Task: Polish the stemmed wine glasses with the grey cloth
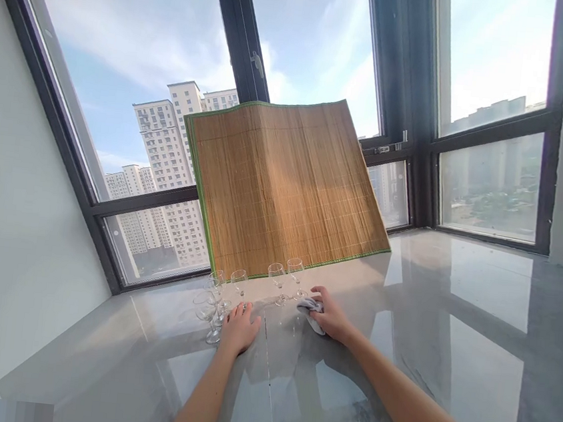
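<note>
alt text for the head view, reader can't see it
A person's right hand holds a crumpled pale grey cloth over a glossy grey surface; the left hand is close to clear stemmed glasses. Behind, a green-edged brown slatted mat stands tilted before dark-framed windows.

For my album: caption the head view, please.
Right hand holding a cloth, left hand by stemmed glasses, before a brown mat.

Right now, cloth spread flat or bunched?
Bunched: the cloth is crumpled under the fingers of the right hand, with folds visible.
</note>
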The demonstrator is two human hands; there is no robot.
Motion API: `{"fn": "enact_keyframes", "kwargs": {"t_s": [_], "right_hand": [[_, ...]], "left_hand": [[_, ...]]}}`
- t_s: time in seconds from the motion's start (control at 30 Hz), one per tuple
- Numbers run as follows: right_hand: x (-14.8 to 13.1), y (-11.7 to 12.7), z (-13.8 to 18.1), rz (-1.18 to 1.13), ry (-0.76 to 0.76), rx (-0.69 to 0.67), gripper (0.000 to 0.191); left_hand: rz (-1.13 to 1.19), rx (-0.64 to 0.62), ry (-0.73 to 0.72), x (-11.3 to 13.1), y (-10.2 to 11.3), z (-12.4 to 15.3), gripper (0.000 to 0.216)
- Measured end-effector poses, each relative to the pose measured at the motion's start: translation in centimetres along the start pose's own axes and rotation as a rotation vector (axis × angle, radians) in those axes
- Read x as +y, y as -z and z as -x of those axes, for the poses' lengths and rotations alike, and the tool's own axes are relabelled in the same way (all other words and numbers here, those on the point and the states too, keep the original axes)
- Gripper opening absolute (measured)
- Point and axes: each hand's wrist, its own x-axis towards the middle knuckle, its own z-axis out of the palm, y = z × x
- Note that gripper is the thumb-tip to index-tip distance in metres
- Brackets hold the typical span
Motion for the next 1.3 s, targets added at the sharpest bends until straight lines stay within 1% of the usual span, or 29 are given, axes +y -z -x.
{"fn": "enact_keyframes", "kwargs": {"t_s": [0.13, 0.23, 0.33, 0.4, 0.5, 0.53, 0.57, 0.63, 0.7, 0.73, 0.77, 0.8, 0.87, 0.97, 1.07, 1.17, 1.3], "right_hand": [[0.3, 0.1, -0.3, 0.019, 0.004, 0.0, 0.051], [0.6, 0.1, -0.5, 0.022, 0.01, 0.004, 0.051], [0.9, 0.1, -0.7, 0.017, 0.016, -0.002, 0.052], [0.9, 0.2, -0.7, 0.018, 0.016, -0.008, 0.053], [0.8, 0.3, -0.7, 0.03, 0.018, -0.005, 0.052], [0.8, 0.3, -0.7, 0.035, 0.02, -0.003, 0.052], [0.8, 0.3, -0.7, 0.039, 0.021, -0.001, 0.052], [0.8, 0.2, -0.7, 0.037, 0.023, 0.002, 0.053], [0.9, 0.1, -0.7, 0.027, 0.029, 0.006, 0.053], [0.9, 0.0, -0.7, 0.023, 0.035, 0.007, 0.053], [0.9, -0.1, -0.8, 0.021, 0.044, 0.01, 0.053], [0.9, -0.1, -0.8, 0.023, 0.052, 0.015, 0.053], [0.9, -0.2, -0.8, 0.037, 0.06, 0.024, 0.053], [0.8, -0.1, -0.8, 0.047, 0.059, 0.033, 0.053], [0.9, 0.0, -0.7, 0.032, 0.062, 0.025, 0.053], [1.0, 0.0, -0.6, 0.029, 0.059, 0.008, 0.055], [0.9, 0.1, -0.5, 0.009, 0.061, 0.004, 0.054]], "left_hand": [[0.006, 0.024, 0.04, -0.1, -0.5, -2.0, 0.062], [0.014, 0.026, 0.046, -0.3, -0.7, -2.3, 0.061], [0.007, 0.084, 0.059, -0.3, -0.9, -1.9, 0.059], [-0.007, 0.123, 0.103, 0.0, -0.8, -1.2, 0.056], [-0.006, 0.16, 0.172, 1.0, -0.3, -0.1, 0.049], [0.008, 0.18, 0.16, 1.5, -0.1, 0.2, 0.047], [0.033, 0.207, 0.119, 2.2, 0.0, 0.4, 0.044], [0.118, 0.226, -0.054, 3.5, 0.2, 0.8, 0.041], [0.188, 0.176, -0.272, 4.7, 0.1, 0.8, 0.043], [0.204, 0.138, -0.358, 5.2, -0.1, 0.7, 0.045], [0.208, 0.105, -0.41, 5.6, -0.3, 0.6, 0.049], [0.203, 0.073, -0.433, 5.9, -0.4, 0.3, 0.053], [0.187, 0.026, -0.425, 6.3, -0.7, -0.3, 0.059], [0.147, -0.047, -0.421, 6.6, -0.7, -1.1, 0.06], [0.137, -0.044, -0.404, 6.9, -0.4, -1.1, 0.056], [0.176, 0.006, -0.414, 7.2, 0.1, 0.6, 0.056], [0.228, 0.005, -0.53, 7.2, 1.1, 5.4, 0.051]]}}
